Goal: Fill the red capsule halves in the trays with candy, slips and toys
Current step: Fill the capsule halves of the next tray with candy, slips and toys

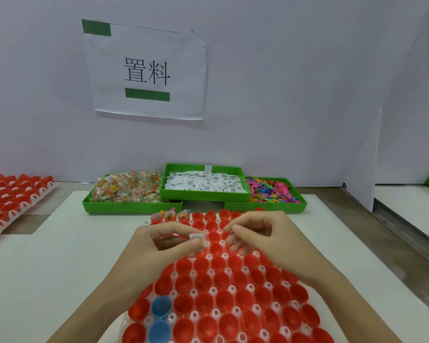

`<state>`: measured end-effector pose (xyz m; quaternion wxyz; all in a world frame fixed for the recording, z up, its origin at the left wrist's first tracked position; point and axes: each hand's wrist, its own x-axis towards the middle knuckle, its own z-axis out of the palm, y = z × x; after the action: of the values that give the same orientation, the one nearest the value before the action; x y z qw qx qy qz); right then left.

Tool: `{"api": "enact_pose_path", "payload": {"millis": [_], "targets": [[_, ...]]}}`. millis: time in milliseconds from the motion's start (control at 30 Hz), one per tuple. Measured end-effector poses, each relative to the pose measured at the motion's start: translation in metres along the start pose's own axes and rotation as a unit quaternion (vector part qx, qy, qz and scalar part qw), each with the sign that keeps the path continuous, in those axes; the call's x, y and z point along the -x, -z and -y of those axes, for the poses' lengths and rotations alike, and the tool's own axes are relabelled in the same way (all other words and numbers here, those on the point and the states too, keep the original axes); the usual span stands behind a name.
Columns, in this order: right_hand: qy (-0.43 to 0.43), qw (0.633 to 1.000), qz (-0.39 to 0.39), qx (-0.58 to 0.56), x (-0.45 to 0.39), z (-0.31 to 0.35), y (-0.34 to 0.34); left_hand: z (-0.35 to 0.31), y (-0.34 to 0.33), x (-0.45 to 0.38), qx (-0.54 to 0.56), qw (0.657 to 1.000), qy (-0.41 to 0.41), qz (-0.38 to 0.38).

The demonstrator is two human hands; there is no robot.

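Observation:
A clear tray [229,290] of several red capsule halves [203,304] lies in front of me, with two blue halves [161,306] at its near left. Three halves in the far left row [170,216] hold candy and toys. My left hand [164,243] hovers over the tray's far part and pinches a white paper slip [198,237] together with a small pink toy and a candy packet. My right hand [255,230] hovers beside it with fingers loosely curled, fingertips close to the slip, holding nothing that I can see.
Three green bins stand at the back: wrapped candy [124,186] on the left, white slips [203,183] in the middle, colourful plastic toys [273,190] on the right. Another tray of red halves [10,196] lies far left. A white partition [362,157] stands at the right.

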<state>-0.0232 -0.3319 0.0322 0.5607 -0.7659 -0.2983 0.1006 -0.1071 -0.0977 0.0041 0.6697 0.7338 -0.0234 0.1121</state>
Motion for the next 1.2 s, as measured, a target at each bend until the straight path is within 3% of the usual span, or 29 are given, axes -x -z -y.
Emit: {"api": "enact_pose_path", "payload": {"millis": [167,333,433,567,667,900,1200], "targets": [[-0.050,0.985,-0.150,0.063,-0.021,-0.029,0.057,0.000,0.006,-0.003,0.007,1.000,0.006,-0.022],[-0.092,0.934,-0.275,0.211,-0.069,-0.075,0.106,0.003,0.009,-0.005,0.021,0.999,0.010,-0.030],[-0.075,0.903,-0.230,0.355,-0.097,-0.091,0.121,0.004,0.009,-0.005,0.018,0.999,0.013,-0.033],[-0.076,0.866,-0.089,0.487,-0.126,-0.103,0.122,0.006,0.011,-0.005,0.001,0.999,0.017,-0.030],[-0.085,0.853,-0.024,0.514,-0.138,-0.107,0.118,0.007,0.011,-0.004,-0.007,1.000,0.015,-0.015],[-0.112,0.867,-0.066,0.481,-0.144,-0.108,0.124,0.006,0.012,-0.005,-0.011,1.000,0.011,-0.016],[-0.044,0.882,-0.119,0.453,-0.130,-0.108,0.129,0.006,0.012,-0.005,-0.017,0.999,0.021,-0.029]]}}
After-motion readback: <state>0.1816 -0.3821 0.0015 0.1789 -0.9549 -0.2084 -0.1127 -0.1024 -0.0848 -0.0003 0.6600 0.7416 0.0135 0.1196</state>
